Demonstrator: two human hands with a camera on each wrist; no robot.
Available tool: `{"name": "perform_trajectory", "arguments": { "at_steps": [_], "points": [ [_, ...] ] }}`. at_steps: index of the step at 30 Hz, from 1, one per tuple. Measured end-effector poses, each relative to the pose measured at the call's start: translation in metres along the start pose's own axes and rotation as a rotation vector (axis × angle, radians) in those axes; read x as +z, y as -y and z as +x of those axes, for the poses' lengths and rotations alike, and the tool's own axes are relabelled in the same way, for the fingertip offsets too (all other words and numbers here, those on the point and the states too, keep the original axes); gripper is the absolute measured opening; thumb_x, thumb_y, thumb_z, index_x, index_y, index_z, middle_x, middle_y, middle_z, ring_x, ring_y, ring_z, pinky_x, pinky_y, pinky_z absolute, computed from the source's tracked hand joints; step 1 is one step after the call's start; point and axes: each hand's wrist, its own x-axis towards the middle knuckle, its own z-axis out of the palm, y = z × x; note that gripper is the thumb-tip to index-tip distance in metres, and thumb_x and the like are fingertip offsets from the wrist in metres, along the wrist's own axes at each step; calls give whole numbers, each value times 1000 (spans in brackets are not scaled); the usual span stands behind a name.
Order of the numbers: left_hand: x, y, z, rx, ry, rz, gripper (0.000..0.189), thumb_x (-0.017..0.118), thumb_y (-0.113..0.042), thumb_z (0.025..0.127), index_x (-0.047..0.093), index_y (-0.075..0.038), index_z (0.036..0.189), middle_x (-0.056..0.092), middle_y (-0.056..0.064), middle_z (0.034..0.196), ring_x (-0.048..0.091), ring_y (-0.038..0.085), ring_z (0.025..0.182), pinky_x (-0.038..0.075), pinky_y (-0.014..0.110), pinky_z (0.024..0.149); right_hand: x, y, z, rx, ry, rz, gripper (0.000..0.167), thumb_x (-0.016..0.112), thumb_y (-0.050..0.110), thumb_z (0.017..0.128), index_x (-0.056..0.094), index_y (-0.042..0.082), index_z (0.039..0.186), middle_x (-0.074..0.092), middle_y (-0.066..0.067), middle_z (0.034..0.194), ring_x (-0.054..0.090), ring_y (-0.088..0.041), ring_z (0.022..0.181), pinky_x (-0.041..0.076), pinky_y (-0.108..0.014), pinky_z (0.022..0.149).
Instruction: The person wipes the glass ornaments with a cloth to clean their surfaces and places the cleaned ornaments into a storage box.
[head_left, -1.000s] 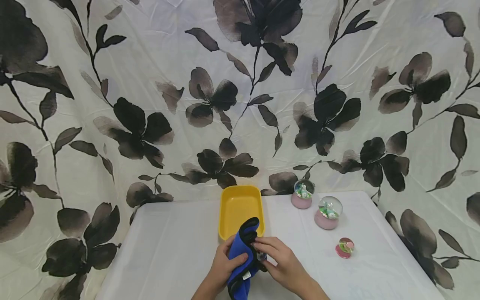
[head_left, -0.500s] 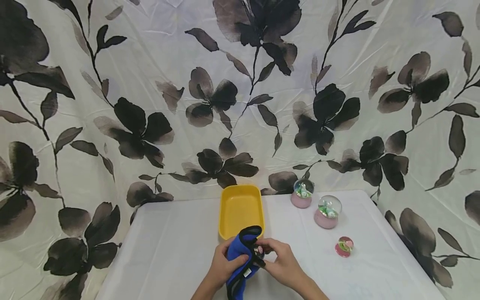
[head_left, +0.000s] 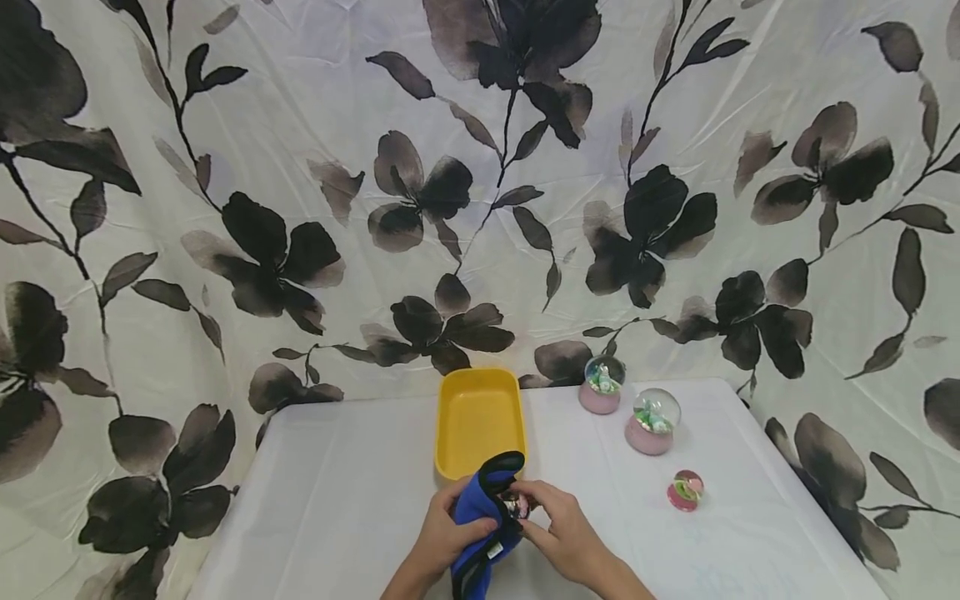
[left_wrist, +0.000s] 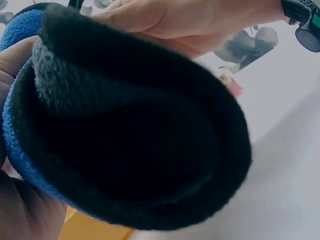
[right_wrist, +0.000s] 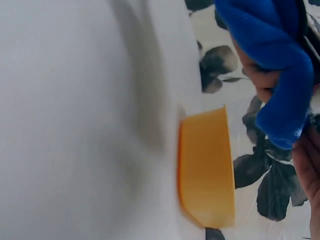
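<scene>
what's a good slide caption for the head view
Two hands hold a cloth and a small shiny object before a yellow tray, with three globes to the right.

The cloth [head_left: 470, 505] is blue with black edging, the tray [head_left: 480, 421] yellow, the table [head_left: 345, 475] white, the curtain [head_left: 487, 200] pale with black-and-brown flowers.

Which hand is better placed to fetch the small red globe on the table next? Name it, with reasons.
Probably the right hand: it is nearer the small red globe, though it must first release the shiny object it pinches. The left hand is farther off and grips the blue cloth.
</scene>
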Motion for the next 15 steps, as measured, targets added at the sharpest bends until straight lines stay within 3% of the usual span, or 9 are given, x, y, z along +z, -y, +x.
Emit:
{"name": "perform_trajectory", "arguments": {
  "at_steps": [5,8,13,15],
  "points": [
    [-2,3,1,14,-3,-21,52,75,-5,79,58,-2,129,63,17,116,59,27,102,48,35,88,4,-2,3,-90,-41,66,56,79,-7,73,58,0,125,63,-13,114,61,-21,90,55,-31,71],
    [-2,8,-1,-11,-9,-71,51,73,-4,80,57,2,129,64,15,116,60,25,103,48,36,89,5,-4,1,-118,-25,60,62,80,-11,69,58,2,126,62,-12,119,61,-20,93,54,-29,73],
    [2,16,-2,-20,-40,-100,51,73,-3,80,56,4,128,65,15,114,62,25,101,50,36,87,4,-8,-4,-8,21,21,51,74,-2,82,57,9,129,64,-3,116,62,-12,94,52,-26,78],
    [5,19,-1,-14,-24,-102,53,73,-3,80,56,3,129,64,15,116,61,26,103,50,36,88,2,-9,-8,38,7,31,49,74,2,83,57,10,128,65,-2,115,63,-10,93,53,-26,77]
  ]
}}
